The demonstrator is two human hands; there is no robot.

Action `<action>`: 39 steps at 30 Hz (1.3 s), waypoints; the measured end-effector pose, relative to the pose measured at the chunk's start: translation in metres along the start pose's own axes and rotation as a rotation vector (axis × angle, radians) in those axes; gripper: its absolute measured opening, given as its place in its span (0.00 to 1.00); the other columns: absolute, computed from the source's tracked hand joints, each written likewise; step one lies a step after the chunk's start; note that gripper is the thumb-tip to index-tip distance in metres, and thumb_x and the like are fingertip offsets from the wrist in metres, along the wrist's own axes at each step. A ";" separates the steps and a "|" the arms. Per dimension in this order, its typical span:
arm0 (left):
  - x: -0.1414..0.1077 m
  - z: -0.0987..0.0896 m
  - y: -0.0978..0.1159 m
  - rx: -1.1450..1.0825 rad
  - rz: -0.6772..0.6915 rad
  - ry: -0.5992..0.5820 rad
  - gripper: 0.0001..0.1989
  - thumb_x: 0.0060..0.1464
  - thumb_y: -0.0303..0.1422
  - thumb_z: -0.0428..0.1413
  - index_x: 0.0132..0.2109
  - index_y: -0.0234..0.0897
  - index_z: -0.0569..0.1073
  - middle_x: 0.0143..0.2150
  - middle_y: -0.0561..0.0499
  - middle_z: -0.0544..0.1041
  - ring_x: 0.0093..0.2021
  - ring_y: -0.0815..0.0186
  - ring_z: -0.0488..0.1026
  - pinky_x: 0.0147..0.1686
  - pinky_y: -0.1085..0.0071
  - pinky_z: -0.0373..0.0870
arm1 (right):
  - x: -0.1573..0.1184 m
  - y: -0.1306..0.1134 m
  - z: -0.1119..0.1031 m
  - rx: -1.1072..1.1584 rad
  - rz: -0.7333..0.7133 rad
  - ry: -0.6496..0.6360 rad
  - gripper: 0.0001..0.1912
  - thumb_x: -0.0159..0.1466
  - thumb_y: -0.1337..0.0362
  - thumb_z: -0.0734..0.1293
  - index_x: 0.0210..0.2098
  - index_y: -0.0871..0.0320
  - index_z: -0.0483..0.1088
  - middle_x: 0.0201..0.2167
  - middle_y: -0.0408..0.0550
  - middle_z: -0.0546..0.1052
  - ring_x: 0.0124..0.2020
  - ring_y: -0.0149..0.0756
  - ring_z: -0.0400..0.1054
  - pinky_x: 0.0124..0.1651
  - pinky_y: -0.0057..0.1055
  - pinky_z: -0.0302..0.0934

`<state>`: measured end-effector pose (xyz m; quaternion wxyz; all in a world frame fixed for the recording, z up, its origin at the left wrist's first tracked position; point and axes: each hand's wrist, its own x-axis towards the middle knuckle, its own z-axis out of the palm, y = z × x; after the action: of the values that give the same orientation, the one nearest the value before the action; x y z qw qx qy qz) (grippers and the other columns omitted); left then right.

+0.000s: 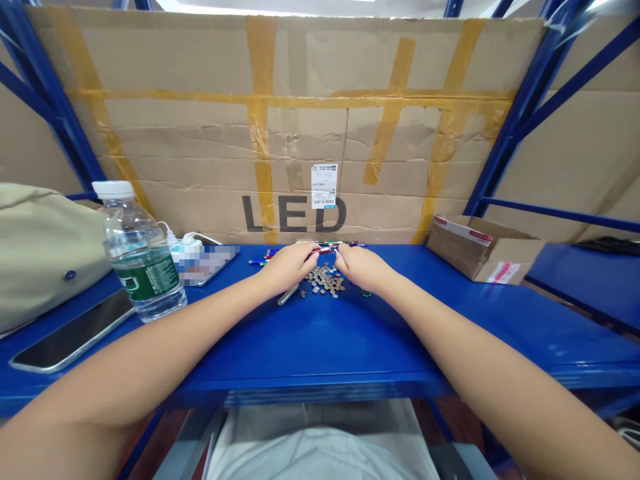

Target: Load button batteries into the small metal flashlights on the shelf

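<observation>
Both my hands are over the back middle of the blue shelf, closed around the two ends of a red pen-like item. My left hand pinches its left end, and my right hand has its right end. Between and just below the hands lies a loose pile of small coins. A silver stick rests beside the coins at the left. Several coloured pens lie behind and left of my left hand, partly hidden by it. Something green and round shows under my right wrist.
On the left stand a water bottle and a beige bag, with a dark phone and another device lying near. An open cardboard box is at the right. A large cardboard sheet closes the back.
</observation>
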<state>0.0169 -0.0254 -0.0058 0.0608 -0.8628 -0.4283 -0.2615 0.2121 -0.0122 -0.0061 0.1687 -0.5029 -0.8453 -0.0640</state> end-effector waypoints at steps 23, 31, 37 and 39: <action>-0.002 0.000 -0.016 0.282 -0.010 -0.026 0.17 0.65 0.36 0.42 0.51 0.38 0.73 0.47 0.44 0.78 0.44 0.58 0.74 0.42 0.63 0.67 | 0.016 0.075 0.019 0.240 -0.153 -0.067 0.18 0.56 0.77 0.63 0.35 0.52 0.81 0.37 0.47 0.80 0.40 0.41 0.72 0.48 0.37 0.63; -0.003 0.003 -0.016 0.275 0.021 -0.041 0.17 0.65 0.36 0.43 0.54 0.39 0.71 0.48 0.46 0.78 0.45 0.59 0.73 0.42 0.65 0.64 | 0.011 0.057 0.007 0.385 -0.061 0.056 0.13 0.59 0.73 0.64 0.39 0.57 0.79 0.42 0.52 0.77 0.45 0.41 0.69 0.52 0.39 0.61; -0.006 0.006 -0.010 0.280 0.104 0.010 0.14 0.66 0.35 0.46 0.54 0.43 0.70 0.50 0.48 0.77 0.48 0.60 0.71 0.41 0.66 0.59 | 0.005 0.017 0.009 0.951 0.076 -0.129 0.13 0.67 0.58 0.59 0.35 0.58 0.72 0.34 0.49 0.77 0.29 0.31 0.66 0.27 0.27 0.57; -0.007 0.007 -0.010 0.297 0.142 0.048 0.13 0.66 0.35 0.46 0.53 0.44 0.71 0.50 0.49 0.78 0.48 0.61 0.71 0.41 0.65 0.58 | 0.003 0.012 0.012 1.050 0.142 -0.183 0.13 0.67 0.60 0.59 0.31 0.58 0.70 0.31 0.47 0.76 0.26 0.29 0.63 0.24 0.26 0.53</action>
<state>0.0081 -0.0217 -0.0166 0.2165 -0.8658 -0.3988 -0.2109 0.2184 -0.0005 -0.0167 0.3269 -0.4104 -0.7386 0.4233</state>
